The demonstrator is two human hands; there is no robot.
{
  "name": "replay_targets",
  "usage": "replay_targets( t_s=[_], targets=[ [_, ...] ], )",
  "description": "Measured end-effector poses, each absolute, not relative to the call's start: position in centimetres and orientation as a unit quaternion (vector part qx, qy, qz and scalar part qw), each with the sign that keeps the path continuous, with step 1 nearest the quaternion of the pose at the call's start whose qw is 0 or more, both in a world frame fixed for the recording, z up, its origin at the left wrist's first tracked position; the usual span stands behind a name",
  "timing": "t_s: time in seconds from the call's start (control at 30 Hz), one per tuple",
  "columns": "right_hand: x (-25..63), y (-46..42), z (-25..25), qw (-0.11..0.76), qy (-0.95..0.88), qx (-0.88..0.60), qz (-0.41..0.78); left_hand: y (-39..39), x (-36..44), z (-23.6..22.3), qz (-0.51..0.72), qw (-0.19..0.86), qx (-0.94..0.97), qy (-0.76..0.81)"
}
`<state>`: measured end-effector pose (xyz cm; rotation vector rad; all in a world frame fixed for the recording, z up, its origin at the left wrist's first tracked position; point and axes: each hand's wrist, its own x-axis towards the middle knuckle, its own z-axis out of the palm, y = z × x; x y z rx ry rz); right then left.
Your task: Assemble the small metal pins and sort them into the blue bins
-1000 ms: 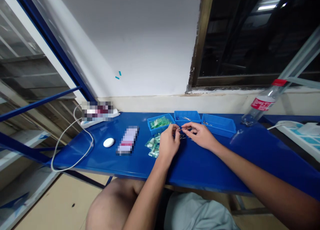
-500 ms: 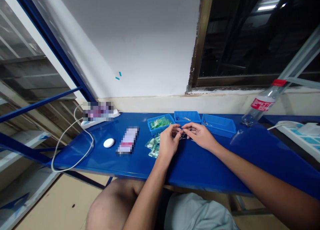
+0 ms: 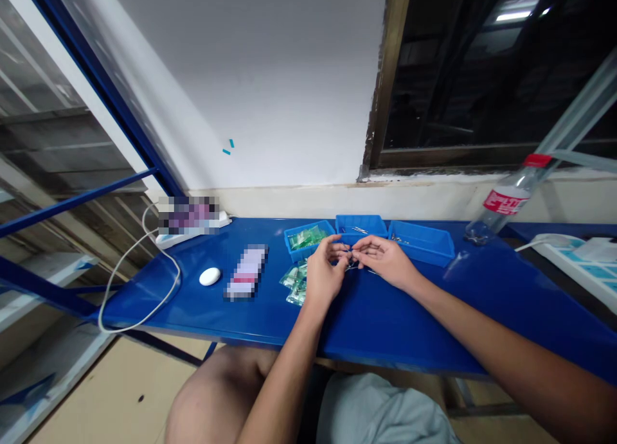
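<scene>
On the blue table (image 3: 385, 328), just in front of the middle plastic bin (image 3: 360, 228), your left hand (image 3: 325, 270) and right hand (image 3: 383, 261) meet, fingers pinched narrow on a thin metal piece (image 3: 349, 256), too small to make out. It looks light, stiff and slippery, so hold it firmly by its edges.

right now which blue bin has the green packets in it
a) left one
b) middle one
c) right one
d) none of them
a, the green packets lie inside the left blue plastic bin, while the middle bin and the right bin show only small metal bits.
</scene>
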<state>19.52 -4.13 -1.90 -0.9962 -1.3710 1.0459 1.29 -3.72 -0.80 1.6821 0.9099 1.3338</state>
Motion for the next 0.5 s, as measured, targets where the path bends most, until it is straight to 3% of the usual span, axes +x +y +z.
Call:
replay_targets(
  t_s=[0.5],
  targets=[
    [19.63, -4.28, -2.29, 0.527, -0.602, -0.439, 0.410, -4.08, 1.26, -0.43, 0.460, 0.315, 0.734, 0.386]
  ],
)
